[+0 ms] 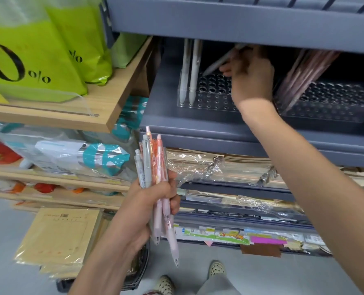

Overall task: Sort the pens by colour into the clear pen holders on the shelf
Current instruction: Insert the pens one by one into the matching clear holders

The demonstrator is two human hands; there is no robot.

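My left hand grips a bunch of pens, pink, orange and grey-white, held upright below the grey shelf. My right hand reaches into the shelf and pinches a single pale pen, tilted, its tip over the holes of the left clear pen holder. Two white pens stand in that holder's left edge. A second clear holder to the right carries several pinkish pens leaning left.
The upper grey shelf board hangs low over the holders. Green bags sit on a wooden shelf at left. Wrapped paper stacks fill the shelves below. My shoes stand on the grey floor.
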